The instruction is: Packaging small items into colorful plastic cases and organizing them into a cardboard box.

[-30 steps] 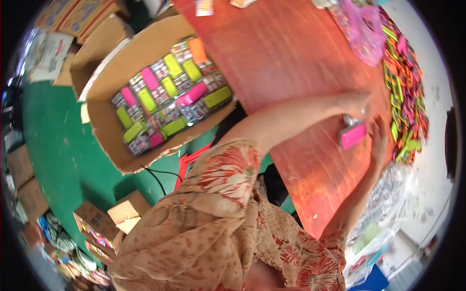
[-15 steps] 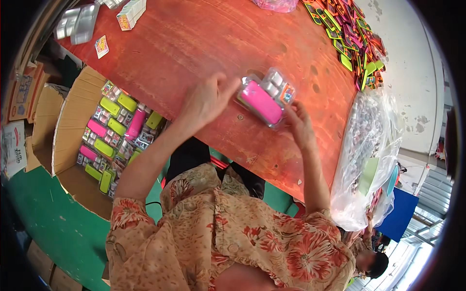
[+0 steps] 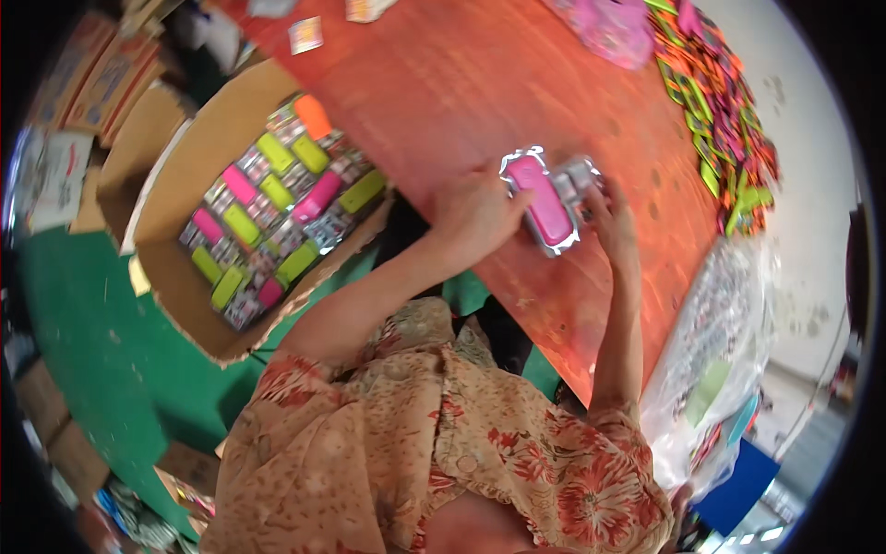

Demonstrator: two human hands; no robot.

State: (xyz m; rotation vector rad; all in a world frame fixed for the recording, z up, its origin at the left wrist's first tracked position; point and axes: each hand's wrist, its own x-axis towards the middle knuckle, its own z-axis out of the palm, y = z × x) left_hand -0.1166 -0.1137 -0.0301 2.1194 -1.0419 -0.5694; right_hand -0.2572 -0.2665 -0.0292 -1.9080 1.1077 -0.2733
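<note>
A clear plastic blister pack [image 3: 544, 205] with a bright pink oblong case inside is held between my hands over the red table [image 3: 397, 102]. My left hand [image 3: 478, 220] grips its left edge, the thumb lying over the pink case. On the other side, my right hand [image 3: 613, 222] has its fingertips closed on the clear moulded part, which is blurred. To the left, an open cardboard box [image 3: 157, 222] holds several similar packs with yellow-green, pink and orange cases.
A heap of colourful flat pieces [image 3: 720, 129] lies along the far right table edge. Beside it is a pink plastic bag [image 3: 614, 32]. A large clear bag [image 3: 711, 342] sits at the right. One small printed card [image 3: 305, 35] rests at the far left.
My view has swung to the left, so the box and table sit further right. My left hand has closed on the pack's left edge, and the pack has turned more upright.
</note>
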